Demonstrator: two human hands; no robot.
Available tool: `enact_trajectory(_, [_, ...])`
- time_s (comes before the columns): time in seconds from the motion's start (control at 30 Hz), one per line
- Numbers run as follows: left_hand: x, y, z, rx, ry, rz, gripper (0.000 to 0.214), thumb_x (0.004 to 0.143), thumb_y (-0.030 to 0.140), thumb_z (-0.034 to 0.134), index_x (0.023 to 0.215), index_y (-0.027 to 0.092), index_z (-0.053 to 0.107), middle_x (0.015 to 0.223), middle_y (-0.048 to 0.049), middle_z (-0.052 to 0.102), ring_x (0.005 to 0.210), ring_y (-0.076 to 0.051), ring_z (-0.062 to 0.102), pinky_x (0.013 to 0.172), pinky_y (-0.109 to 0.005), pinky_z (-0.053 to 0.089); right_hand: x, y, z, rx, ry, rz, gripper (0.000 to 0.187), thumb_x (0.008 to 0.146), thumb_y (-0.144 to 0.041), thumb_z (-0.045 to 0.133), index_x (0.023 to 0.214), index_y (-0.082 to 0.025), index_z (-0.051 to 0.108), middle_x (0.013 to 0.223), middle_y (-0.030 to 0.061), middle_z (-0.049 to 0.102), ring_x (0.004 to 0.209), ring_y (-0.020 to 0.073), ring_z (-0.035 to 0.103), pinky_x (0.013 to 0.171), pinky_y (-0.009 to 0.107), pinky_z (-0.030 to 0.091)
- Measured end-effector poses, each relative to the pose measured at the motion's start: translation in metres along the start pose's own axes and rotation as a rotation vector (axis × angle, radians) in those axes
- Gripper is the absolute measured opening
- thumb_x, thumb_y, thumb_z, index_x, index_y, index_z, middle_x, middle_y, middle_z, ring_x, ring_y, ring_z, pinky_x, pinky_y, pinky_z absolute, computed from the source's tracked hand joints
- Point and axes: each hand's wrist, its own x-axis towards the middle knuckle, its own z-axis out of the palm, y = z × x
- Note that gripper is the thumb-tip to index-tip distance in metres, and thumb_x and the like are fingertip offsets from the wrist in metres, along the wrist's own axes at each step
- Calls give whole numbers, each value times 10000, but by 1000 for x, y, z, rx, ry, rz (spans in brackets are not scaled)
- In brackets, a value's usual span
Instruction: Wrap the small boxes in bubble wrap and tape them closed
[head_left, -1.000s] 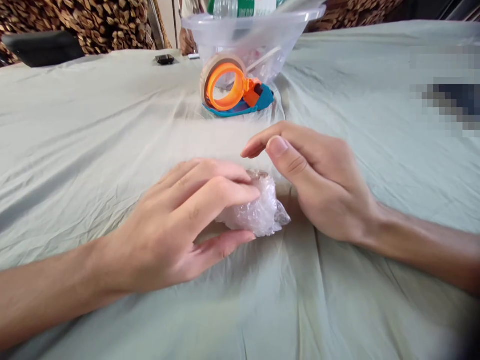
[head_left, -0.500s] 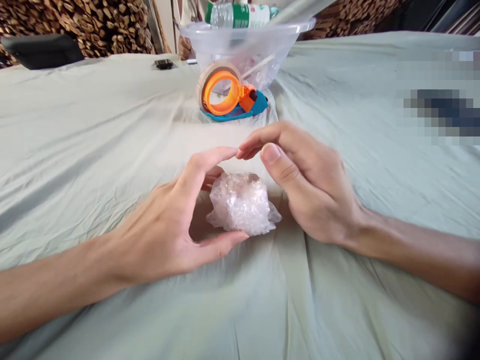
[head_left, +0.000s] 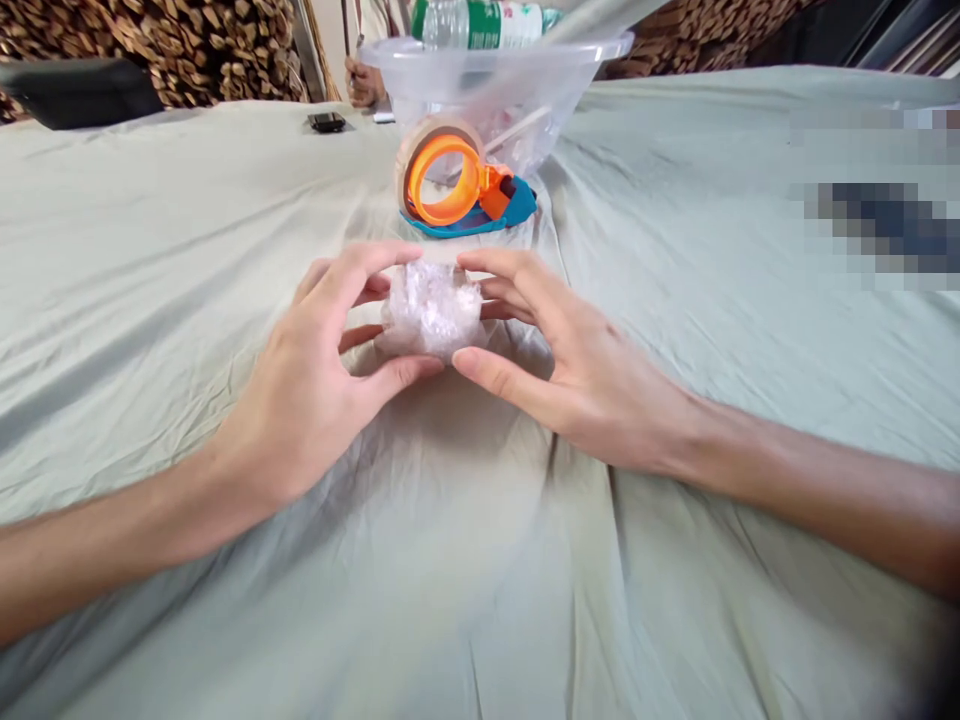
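Note:
A small bundle of clear bubble wrap (head_left: 436,308) is held between my two hands, in front of the tape dispenser. My left hand (head_left: 315,340) grips its left side, thumb along the near edge and index finger at the top. From the other side my right hand (head_left: 570,350) closes on it, with the thumb at the near right corner and the fingers on the far right. Whatever the wrap contains is hidden. Just beyond it stands an orange and blue tape dispenser (head_left: 450,185) with a roll of tape on it.
Behind the dispenser is a translucent plastic tub (head_left: 555,95) with a green-labelled bottle (head_left: 484,25) on top. A black device (head_left: 326,122) and a dark case (head_left: 82,92) lie at the far left. Another person's hand (head_left: 365,82) shows beside the tub. Wrinkled pale green cloth (head_left: 450,580) covers the table.
The bubble-wrap bundle has moved away from me and slightly left. My right hand has come from above and beside it to grip its right side; my left hand has moved forward with it.

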Motion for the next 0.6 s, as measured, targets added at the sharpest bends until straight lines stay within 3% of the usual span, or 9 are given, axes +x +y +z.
enact_trajectory(0.13, [6, 1, -3, 0, -18, -151, 800, 881, 425, 890, 1634, 337, 635, 1203, -52, 737, 1040, -257, 752, 997, -513, 713, 7, 5, 1, -51, 47, 37, 591, 1017, -416, 772, 1566, -286, 594, 1551, 98, 704, 1414, 350, 708, 1195, 570, 643])
enact_trajectory(0.23, [8, 4, -4, -136, -64, -234, 933, 899, 360, 831, 1746, 207, 471, 1239, -76, 790, 1125, -262, 803, 1086, -487, 713, 15, 13, -3, -52, 112, 68, 476, 1003, -395, 764, 1448, -271, 650, 1424, 115, 746, 1307, 346, 742, 1125, 584, 669])
enact_trajectory(0.33, [9, 2, -5, -191, -93, -229, 861, 945, 329, 804, 1729, 194, 476, 1385, -109, 814, 1366, -303, 772, 1227, -531, 655, 23, 24, -10, -41, 198, 43, 344, 988, -386, 778, 1300, -285, 675, 1438, 112, 731, 1313, 335, 730, 1117, 568, 669])
enact_trajectory(0.4, [9, -1, -5, -193, -129, -196, 793, 975, 318, 788, 1709, 217, 509, 1419, -115, 818, 1404, -322, 766, 1235, -582, 646, 27, 30, -13, -24, 229, 36, 338, 969, -370, 785, 1275, -281, 671, 1475, 119, 716, 1339, 327, 719, 1114, 549, 673])
enact_trajectory(0.6, [19, -10, -10, -91, -175, -85, 655, 991, 352, 817, 1597, 235, 596, 1437, -148, 796, 1319, -323, 802, 1098, -545, 716, 27, 35, -14, 20, 170, 107, 570, 970, -370, 786, 1517, -308, 637, 1599, 123, 694, 1314, 339, 743, 1033, 528, 703])
